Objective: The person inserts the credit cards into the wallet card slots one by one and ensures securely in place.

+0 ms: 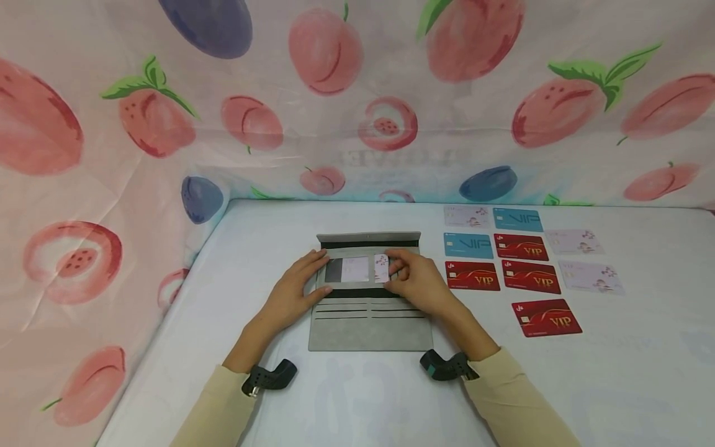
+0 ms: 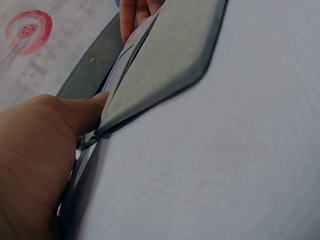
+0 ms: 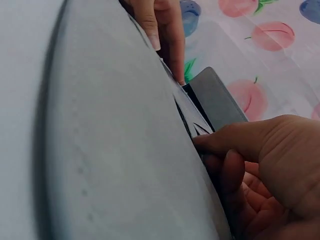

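Note:
A long grey wallet (image 1: 371, 335) lies unfolded on the white table. Its middle panel has a window pocket, where a pale pink floral card (image 1: 382, 268) shows partly behind the window and partly out at the right. My right hand (image 1: 416, 279) pinches that card's right end between thumb and forefinger; the other fingers curl under, as the right wrist view shows. My left hand (image 1: 290, 288) grips the left side of the wallet's middle panel, thumb at the near corner and fingers at the far one. In the left wrist view the left thumb (image 2: 90, 112) overlaps the wallet's edge.
Right of the wallet lie several loose cards: red VIP cards (image 1: 546, 318), blue VIP cards (image 1: 468, 246) and pale floral ones (image 1: 591, 277). A fruit-print cloth (image 1: 447, 143) hangs behind the table and down its left side. Each wrist wears a black camera band (image 1: 270, 376).

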`<state>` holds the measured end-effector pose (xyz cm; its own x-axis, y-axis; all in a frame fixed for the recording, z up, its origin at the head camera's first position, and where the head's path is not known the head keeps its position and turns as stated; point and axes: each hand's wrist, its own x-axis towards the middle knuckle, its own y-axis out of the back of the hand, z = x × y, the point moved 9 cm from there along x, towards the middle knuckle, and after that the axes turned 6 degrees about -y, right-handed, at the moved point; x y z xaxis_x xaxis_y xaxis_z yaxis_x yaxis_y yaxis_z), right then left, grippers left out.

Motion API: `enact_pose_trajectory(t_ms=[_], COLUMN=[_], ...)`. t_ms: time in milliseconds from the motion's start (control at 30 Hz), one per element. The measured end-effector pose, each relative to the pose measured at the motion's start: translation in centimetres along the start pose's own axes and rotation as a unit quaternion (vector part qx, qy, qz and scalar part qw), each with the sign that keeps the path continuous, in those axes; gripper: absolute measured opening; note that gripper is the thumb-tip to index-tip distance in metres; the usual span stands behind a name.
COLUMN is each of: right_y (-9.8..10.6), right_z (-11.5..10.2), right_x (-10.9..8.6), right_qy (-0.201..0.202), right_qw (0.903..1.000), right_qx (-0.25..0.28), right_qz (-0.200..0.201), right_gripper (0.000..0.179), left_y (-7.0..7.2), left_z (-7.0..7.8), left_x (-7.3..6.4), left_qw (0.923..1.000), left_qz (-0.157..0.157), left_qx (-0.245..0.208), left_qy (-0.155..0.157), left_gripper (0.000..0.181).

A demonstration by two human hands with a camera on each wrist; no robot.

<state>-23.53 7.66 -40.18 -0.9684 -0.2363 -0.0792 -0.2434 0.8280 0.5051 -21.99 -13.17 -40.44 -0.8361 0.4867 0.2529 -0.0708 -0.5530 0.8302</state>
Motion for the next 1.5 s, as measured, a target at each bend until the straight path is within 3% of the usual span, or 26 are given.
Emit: enact_pose_trajectory(t_ms=[533, 900, 1133, 1500], right_y=[-0.7, -0.9, -1.0, -1.0], right_z=[-0.8, -1.5, -1.5, -1.6], right_x=[-0.2, -0.3, -0.3, -0.2], right_qy=[0.042, 0.077, 0.083, 0.082], right_qw=[0.9960, 0.9880, 0.9809, 0.9778], right_qx=[-0.078, -0.131, -0.169, -0.186], right_qz=[0.012, 0.027, 0.048, 0.051], right_gripper=[0.058, 0.055, 0.049, 0.050], left_y=[-0.1, -0.1, 0.0, 0.1], left_z=[-0.1, -0.1, 0.0, 0.0], left_x=[-0.1, -0.2, -0.1, 0.0], left_qw=[1.0000, 1.0000, 1.0000, 1.0000], left_qz=[-0.001, 0.003, 0.002, 0.004], left_qx=[-0.001, 0.001, -0.001, -0.001], left_qy=[0.002, -0.001, 0.002, 0.000], left_gripper=[0.062, 0.062, 0.061, 0.061])
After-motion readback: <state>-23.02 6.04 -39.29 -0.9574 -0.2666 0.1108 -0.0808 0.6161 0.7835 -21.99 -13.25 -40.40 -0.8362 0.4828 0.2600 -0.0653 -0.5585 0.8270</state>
